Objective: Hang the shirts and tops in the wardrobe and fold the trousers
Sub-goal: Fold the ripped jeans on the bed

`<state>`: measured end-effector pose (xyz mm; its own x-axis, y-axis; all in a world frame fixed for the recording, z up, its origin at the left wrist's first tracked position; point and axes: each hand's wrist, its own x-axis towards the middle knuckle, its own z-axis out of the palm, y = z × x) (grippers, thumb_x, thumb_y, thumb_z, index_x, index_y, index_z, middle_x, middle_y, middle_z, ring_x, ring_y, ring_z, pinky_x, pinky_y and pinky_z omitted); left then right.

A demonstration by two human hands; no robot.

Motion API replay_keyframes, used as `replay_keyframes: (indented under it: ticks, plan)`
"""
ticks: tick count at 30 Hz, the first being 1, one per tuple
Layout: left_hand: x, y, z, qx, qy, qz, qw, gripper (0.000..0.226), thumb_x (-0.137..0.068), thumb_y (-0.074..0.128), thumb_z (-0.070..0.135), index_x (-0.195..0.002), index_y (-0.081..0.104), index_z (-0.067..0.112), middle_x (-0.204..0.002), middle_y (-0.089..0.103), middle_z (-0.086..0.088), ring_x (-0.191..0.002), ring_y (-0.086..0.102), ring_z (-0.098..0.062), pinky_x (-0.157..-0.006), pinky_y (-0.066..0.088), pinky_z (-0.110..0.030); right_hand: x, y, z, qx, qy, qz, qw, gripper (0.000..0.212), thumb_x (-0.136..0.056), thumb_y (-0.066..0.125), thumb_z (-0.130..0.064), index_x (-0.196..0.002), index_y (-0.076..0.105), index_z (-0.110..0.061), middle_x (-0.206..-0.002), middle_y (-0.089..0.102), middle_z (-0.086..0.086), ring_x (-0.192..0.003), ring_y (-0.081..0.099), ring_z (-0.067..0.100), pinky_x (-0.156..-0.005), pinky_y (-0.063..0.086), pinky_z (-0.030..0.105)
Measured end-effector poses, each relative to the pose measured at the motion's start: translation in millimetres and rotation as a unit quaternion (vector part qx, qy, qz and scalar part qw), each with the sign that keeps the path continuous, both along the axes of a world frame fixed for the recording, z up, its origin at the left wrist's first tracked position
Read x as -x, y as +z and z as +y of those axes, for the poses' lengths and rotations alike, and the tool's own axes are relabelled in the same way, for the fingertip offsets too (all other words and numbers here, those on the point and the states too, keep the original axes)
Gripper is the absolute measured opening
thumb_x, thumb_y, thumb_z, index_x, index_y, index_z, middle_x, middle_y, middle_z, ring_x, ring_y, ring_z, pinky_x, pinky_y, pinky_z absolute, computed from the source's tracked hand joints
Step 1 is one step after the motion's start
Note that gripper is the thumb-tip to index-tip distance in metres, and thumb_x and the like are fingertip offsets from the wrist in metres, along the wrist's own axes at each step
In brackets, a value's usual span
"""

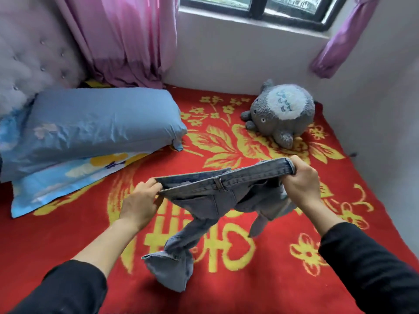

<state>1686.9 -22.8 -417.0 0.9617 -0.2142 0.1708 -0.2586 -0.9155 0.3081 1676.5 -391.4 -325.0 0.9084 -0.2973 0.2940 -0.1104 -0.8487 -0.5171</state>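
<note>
A pair of faded blue jeans (215, 198) hangs in the air above the bed, held up by its waistband. My left hand (141, 202) pinches the waistband's left end. My right hand (300, 181) grips its right end, fingers curled over the denim. The waistband is stretched between both hands, tilted up to the right. One leg dangles down with its hem (167, 270) bunched on the red and yellow blanket (260, 279); the other leg is mostly hidden behind the seat. No shirts, tops or wardrobe are in view.
A blue pillow (102, 125) lies on a second patterned pillow (74, 175) at the left by a tufted headboard (34, 48). A grey plush toy (281, 114) sits at the bed's far right corner. Pink curtains (127, 37) and a window are behind.
</note>
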Motion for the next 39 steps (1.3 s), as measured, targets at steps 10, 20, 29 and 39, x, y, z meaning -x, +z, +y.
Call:
replay_keyframes:
  ticks: [10, 20, 29, 39]
  plan:
    - [-61, 135, -65, -0.146, 0.081, -0.027, 0.986, 0.021, -0.088, 0.055, 0.027, -0.103, 0.068, 0.020, -0.106, 0.064, -0.013, -0.100, 0.061, -0.036, -0.079, 0.049, -0.042, 20, 54, -78, 0.154, -0.040, 0.017, 0.987, 0.037, -0.088, 0.037, -0.052, -0.081, 0.043, -0.016, -0.093, 0.060, 0.012, -0.087, 0.060, 0.038, -0.063, 0.038, 0.037]
    - [-42, 210, -205, 0.261, 0.129, -0.210, 0.933, 0.022, -0.076, 0.050, 0.037, -0.079, 0.054, 0.015, -0.066, 0.062, -0.008, -0.071, 0.059, -0.036, -0.063, 0.044, -0.039, 16, 117, -198, 0.022, -0.037, -0.118, 0.992, 0.027, -0.081, 0.036, -0.050, -0.078, 0.039, -0.024, -0.086, 0.043, 0.005, -0.074, 0.050, 0.034, -0.065, 0.038, 0.039]
    - [-27, 248, -277, 0.257, 0.121, -0.274, 0.919, 0.022, -0.083, 0.045, 0.042, -0.076, 0.043, 0.021, -0.057, 0.049, -0.004, -0.060, 0.049, -0.034, -0.059, 0.037, -0.036, 28, 145, -277, 0.010, -0.052, -0.125, 0.991, 0.038, -0.086, 0.039, -0.054, -0.112, 0.050, -0.028, -0.090, 0.051, 0.013, -0.079, 0.056, 0.044, -0.065, 0.035, 0.037]
    - [-102, 257, -313, 0.500, 0.124, -0.067, 0.855, 0.016, -0.096, 0.038, 0.027, -0.081, 0.039, 0.025, -0.086, 0.068, -0.023, -0.056, 0.064, -0.032, -0.056, 0.056, -0.045, -63, 158, -265, -0.439, 0.041, 0.008, 0.897, 0.017, -0.103, 0.036, -0.028, -0.115, 0.046, -0.026, -0.080, 0.065, 0.023, -0.060, 0.064, 0.028, -0.047, 0.055, 0.031]
